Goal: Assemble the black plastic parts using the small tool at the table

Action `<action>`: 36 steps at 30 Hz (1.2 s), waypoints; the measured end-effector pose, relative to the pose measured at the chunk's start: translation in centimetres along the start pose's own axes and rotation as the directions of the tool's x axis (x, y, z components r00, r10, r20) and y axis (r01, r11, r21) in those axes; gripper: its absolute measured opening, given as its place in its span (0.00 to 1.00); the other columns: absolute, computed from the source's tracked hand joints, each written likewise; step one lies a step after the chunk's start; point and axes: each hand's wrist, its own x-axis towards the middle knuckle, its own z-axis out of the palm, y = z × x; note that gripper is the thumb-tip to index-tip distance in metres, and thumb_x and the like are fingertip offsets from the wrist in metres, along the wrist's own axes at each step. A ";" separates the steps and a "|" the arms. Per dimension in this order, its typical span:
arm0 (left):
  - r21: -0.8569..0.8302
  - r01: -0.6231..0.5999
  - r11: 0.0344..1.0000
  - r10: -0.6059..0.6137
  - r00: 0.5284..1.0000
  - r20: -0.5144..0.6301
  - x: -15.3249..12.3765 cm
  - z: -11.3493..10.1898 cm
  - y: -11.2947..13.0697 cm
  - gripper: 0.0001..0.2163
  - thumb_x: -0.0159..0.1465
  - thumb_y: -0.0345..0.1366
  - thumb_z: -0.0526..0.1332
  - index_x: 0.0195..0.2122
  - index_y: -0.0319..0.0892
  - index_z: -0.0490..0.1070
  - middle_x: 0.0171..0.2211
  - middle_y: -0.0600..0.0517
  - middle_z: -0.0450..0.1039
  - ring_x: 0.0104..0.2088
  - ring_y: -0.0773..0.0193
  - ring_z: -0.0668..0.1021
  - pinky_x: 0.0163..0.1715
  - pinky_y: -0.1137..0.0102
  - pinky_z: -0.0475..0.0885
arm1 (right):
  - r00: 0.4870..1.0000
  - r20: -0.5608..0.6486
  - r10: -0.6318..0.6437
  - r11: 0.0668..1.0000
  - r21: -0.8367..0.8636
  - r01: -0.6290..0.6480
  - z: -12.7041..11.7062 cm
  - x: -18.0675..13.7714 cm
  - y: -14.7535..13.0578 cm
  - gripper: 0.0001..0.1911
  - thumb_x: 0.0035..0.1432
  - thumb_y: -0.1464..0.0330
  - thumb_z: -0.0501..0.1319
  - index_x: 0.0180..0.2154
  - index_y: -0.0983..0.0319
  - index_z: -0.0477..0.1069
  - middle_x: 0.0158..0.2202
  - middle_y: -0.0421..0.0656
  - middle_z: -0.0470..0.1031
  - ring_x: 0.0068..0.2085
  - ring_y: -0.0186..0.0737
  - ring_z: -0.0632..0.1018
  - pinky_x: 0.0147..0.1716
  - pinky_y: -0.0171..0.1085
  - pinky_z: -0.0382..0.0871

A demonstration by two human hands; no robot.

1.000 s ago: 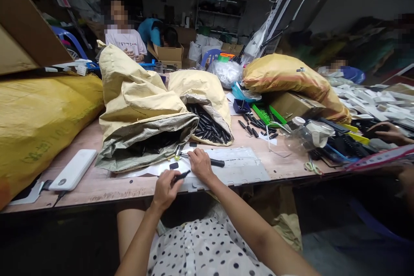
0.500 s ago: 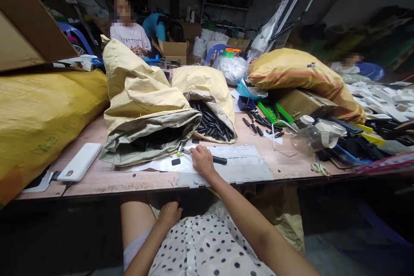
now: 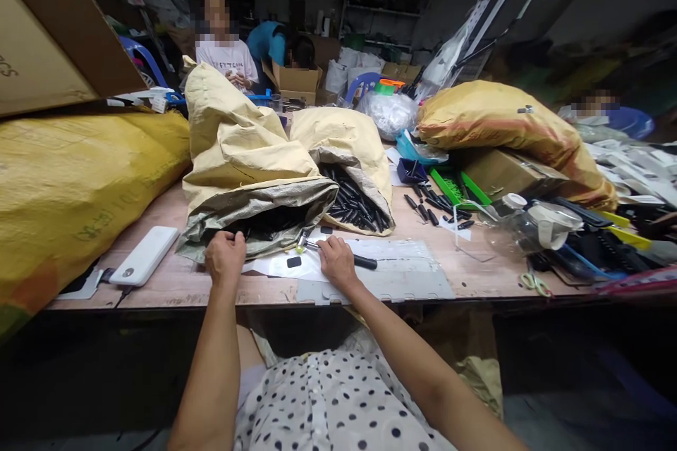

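My right hand (image 3: 337,261) is wrapped round the shaft of a small hammer (image 3: 364,263) lying over a grey-white sheet (image 3: 402,271). The hammer has a black grip, a metal neck and a yellow-green tipped head pointing left. My left hand (image 3: 226,256) is at the lower lip of the left paper sack (image 3: 248,148). Its fingers look curled in, and what they hold is hidden. Dark pieces lie inside that sack's mouth. To its right, a second sack (image 3: 352,130) opens towards me, full of slim black tube-like parts (image 3: 354,201).
A white power bank (image 3: 145,256) lies left, beside a bulging yellow sack (image 3: 89,183). Loose black parts (image 3: 431,215), a green tray (image 3: 460,188), a clear jug (image 3: 544,229) and scissors (image 3: 535,285) are on the right. Co-workers (image 3: 227,60) sit across the table.
My left hand has risen from my lap to the mouth of the left sack. My right hand stays on the hammer. The whole view has shifted slightly.
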 end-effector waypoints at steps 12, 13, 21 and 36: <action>0.076 0.123 0.990 -0.121 0.992 -0.030 1.5 1.1 -1.1 0.08 0.54 0.41 0.66 0.33 0.44 0.77 0.32 0.42 0.80 0.39 0.43 0.82 0.38 0.55 0.76 | 1.000 -0.002 0.008 1.000 0.002 -0.008 0.2 0.2 -0.1 0.13 0.66 0.72 0.58 0.48 0.57 0.77 0.40 0.47 0.72 0.43 0.46 0.69 0.40 0.39 0.62; 0.063 0.067 0.996 -0.065 0.997 -0.032 0.7 0.9 -0.9 0.08 0.56 0.41 0.65 0.34 0.44 0.77 0.33 0.43 0.80 0.39 0.46 0.81 0.39 0.57 0.76 | 1.000 0.001 0.008 1.000 0.001 -0.008 0.2 0.2 -0.1 0.13 0.66 0.72 0.58 0.48 0.57 0.77 0.40 0.47 0.73 0.43 0.46 0.69 0.40 0.39 0.62; -0.335 -0.520 0.786 0.618 0.675 0.403 -7.0 2.7 0.7 0.06 0.60 0.35 0.64 0.38 0.47 0.79 0.36 0.51 0.79 0.40 0.58 0.80 0.42 0.67 0.75 | 1.000 0.008 0.023 1.000 -0.002 -0.023 -0.1 0.2 -0.2 0.12 0.66 0.72 0.58 0.47 0.57 0.77 0.40 0.47 0.73 0.43 0.45 0.70 0.40 0.39 0.62; -0.346 -0.414 0.842 0.533 0.732 0.423 -7.3 5.2 0.0 0.07 0.57 0.32 0.66 0.38 0.46 0.79 0.37 0.51 0.78 0.39 0.59 0.78 0.42 0.66 0.75 | 0.992 -0.028 0.124 0.974 0.195 -0.117 -2.3 -0.9 -0.4 0.17 0.68 0.70 0.54 0.52 0.56 0.77 0.42 0.46 0.75 0.45 0.44 0.74 0.45 0.38 0.68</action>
